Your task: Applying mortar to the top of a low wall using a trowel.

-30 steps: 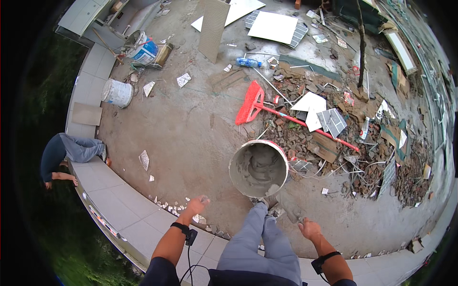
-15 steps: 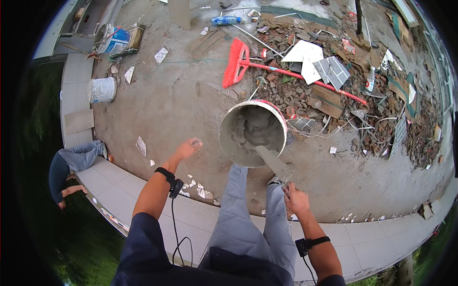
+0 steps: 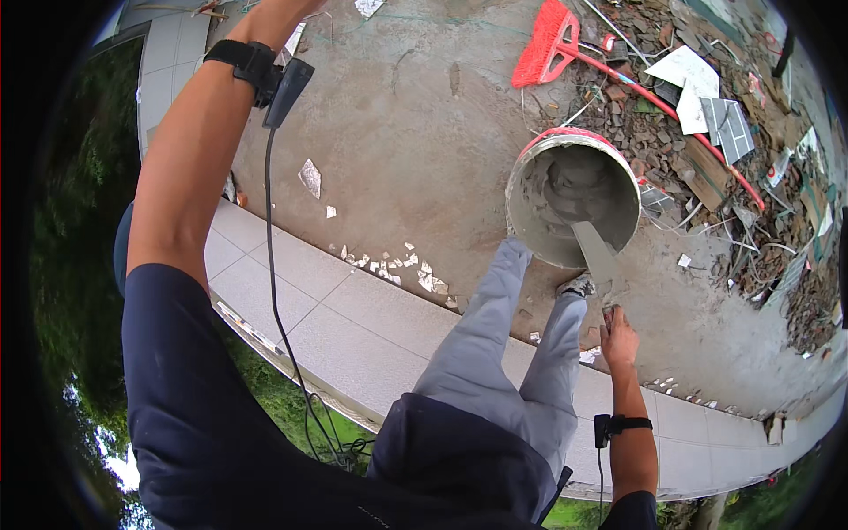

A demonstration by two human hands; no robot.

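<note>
My right hand [image 3: 622, 338] is closed round the handle of a trowel [image 3: 599, 252], whose flat, mortar-smeared blade slants over the near rim of a bucket [image 3: 537, 217]. Grey wet mortar [image 3: 587, 181] lies inside the bucket, sloped and scooped unevenly. My left arm stretches up and away to the far left. Only the base of my left hand [image 3: 281, 14] shows at the top edge, with its fingers out of the picture.
A red broom [image 3: 546, 49] lies beyond the bucket, its handle across a rubble heap [image 3: 662, 146] with white board pieces [image 3: 689, 84]. Tile shards [image 3: 427, 277] are scattered by the pale tiled ledge [image 3: 353, 331]. Greenery drops away beyond. Another person's dark clothing [image 3: 122, 243] shows behind my left arm.
My left arm has reached up and left, taking the hand mostly out of view. The view has swung left, so bucket and broom sit further right. The trowel stays in my right hand.
</note>
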